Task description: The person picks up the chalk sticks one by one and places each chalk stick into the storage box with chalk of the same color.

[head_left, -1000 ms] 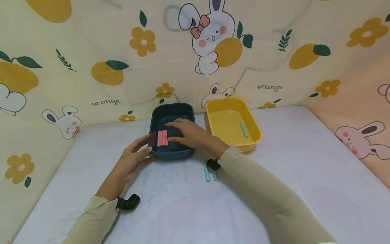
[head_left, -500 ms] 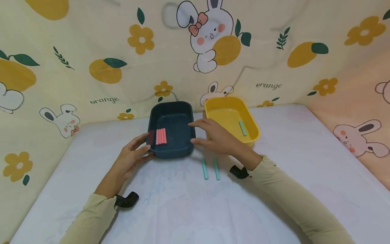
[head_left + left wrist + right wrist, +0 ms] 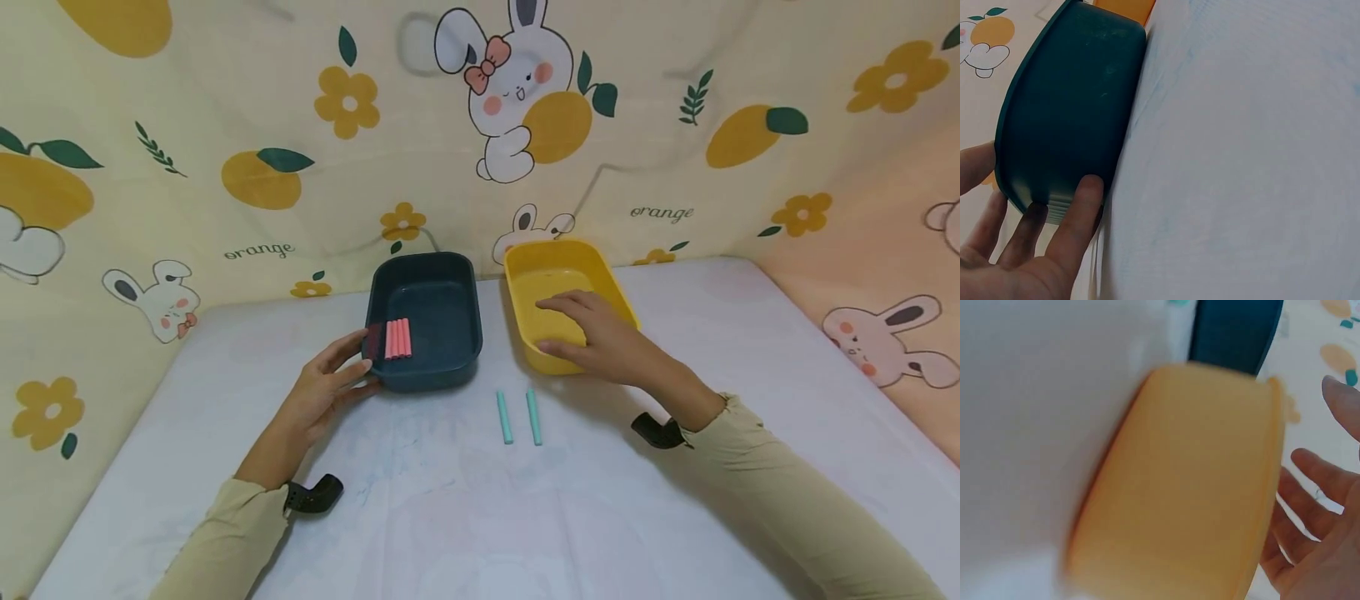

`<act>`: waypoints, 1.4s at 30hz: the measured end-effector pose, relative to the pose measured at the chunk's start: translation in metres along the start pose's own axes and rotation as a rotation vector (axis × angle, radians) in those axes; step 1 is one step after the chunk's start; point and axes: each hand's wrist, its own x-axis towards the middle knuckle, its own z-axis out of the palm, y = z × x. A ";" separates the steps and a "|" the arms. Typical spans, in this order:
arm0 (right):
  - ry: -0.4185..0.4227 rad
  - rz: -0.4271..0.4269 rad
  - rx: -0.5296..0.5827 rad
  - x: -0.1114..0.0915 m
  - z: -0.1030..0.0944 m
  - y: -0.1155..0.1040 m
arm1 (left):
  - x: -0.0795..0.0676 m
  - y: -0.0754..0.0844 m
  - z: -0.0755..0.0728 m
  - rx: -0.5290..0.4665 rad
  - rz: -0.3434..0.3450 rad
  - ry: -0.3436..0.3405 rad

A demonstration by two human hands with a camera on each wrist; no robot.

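My left hand (image 3: 326, 396) rests against the left side of a dark blue bin (image 3: 442, 371), its straight fingers touching the outer wall and rim; the left wrist view shows those fingers (image 3: 1072, 231) on the wall. Several pink chalk-like sticks (image 3: 398, 339) lie side by side in the bin's left part. Over the yellow bin (image 3: 536, 275) hovers my right hand (image 3: 611, 342), fingers spread and nothing held. In the right wrist view its fingers stand by the yellow bin's rim. Two mint-green chalk-like sticks (image 3: 505, 417) lie on the table in front of the bins.
Both bins stand side by side at the back of a table with a white cover (image 3: 450, 517), close to a patterned cloth backdrop (image 3: 300, 100). A narrow gap separates them. Another cloth side (image 3: 900, 250) rises at the right edge.
My right hand has moved right, out of the blue bin and over the yellow bin, where it hides the green stick seen there earlier. My left hand has stayed put.
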 end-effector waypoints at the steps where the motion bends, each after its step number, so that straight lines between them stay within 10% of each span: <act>1: 0.011 0.018 -0.004 -0.004 -0.002 0.005 | 0.000 0.000 0.000 -0.003 0.002 -0.002; 8: 0.059 0.135 -0.060 -0.026 -0.014 0.031 | 0.002 -0.002 -0.001 0.005 0.013 -0.010; 26: -0.256 0.449 0.047 -0.027 -0.030 0.059 | -0.002 -0.003 -0.003 0.048 0.021 -0.019; 42: -0.260 0.466 0.087 -0.024 -0.029 0.066 | -0.025 0.036 0.031 0.261 0.099 0.197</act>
